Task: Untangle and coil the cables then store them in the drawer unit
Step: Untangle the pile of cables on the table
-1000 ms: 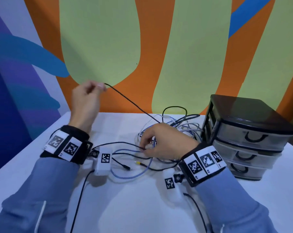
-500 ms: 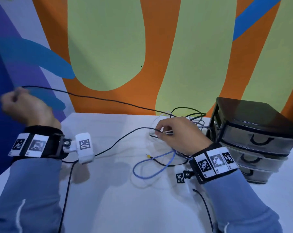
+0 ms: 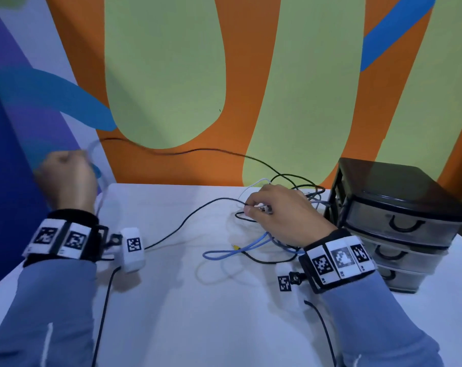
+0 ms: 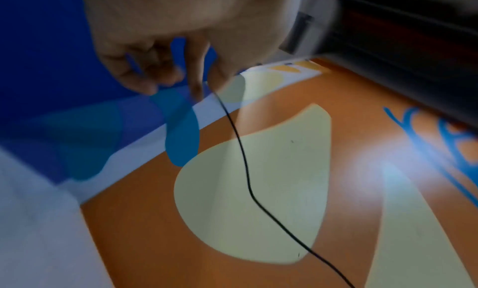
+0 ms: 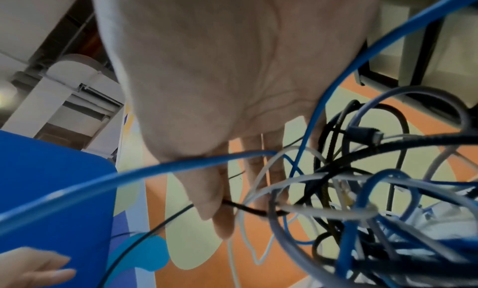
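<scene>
wall [image 3: 251, 75]: painted in large flat patches, orange ground with pale green rounded shapes, mid-blue strokes, and a deep blue and purple area at the left edge. table [image 3: 198, 313]: plain white. drawer unit [image 3: 399, 221]: glossy black top and frame, smoky translucent grey drawers, black curved handles. thin cable [image 3: 198, 151] pinched by the left hand [image 3: 65, 181]: black. tangle of cables [image 5: 362, 190]: bright blue, pale grey-white and black strands; one light blue loop [image 3: 237, 250] lies on the white table, with a small yellow plug tip [image 3: 234, 245] beside it. wrist bands [image 3: 62, 239]: black, bearing white tags with black square-code patterns. sleeves [image 3: 52, 313]: muted grey-blue.
</scene>
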Available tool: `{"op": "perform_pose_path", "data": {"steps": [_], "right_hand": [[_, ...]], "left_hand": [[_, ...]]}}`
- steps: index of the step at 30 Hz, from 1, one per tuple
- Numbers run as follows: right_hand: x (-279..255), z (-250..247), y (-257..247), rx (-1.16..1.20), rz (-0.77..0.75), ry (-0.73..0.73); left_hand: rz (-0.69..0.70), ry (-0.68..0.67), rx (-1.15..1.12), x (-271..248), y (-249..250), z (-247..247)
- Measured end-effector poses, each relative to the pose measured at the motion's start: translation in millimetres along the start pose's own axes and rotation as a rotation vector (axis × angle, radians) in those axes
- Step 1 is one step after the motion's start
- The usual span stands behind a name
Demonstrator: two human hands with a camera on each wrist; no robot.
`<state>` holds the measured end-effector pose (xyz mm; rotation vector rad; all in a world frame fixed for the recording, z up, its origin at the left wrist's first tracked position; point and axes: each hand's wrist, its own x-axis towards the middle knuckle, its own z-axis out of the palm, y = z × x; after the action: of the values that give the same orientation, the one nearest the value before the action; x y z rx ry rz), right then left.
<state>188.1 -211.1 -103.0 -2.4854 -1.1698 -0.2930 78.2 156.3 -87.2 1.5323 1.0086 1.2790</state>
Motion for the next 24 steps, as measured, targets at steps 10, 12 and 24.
{"op": "perform_pose_path", "data": {"steps": [10, 12, 24], "right_hand": [[-4, 7, -10, 0.283, -0.132, -0.342], [-4, 8, -9, 0.296, -0.132, -0.371], [-2, 8, 3, 0.256, -0.026, -0.284]], "left_hand": [[0.89, -1.16, 0.127, -139, 52, 90], [1.0, -1.329, 0.285, -156, 63, 114], [0.935, -1.013, 0.293, -123, 72, 118]]}}
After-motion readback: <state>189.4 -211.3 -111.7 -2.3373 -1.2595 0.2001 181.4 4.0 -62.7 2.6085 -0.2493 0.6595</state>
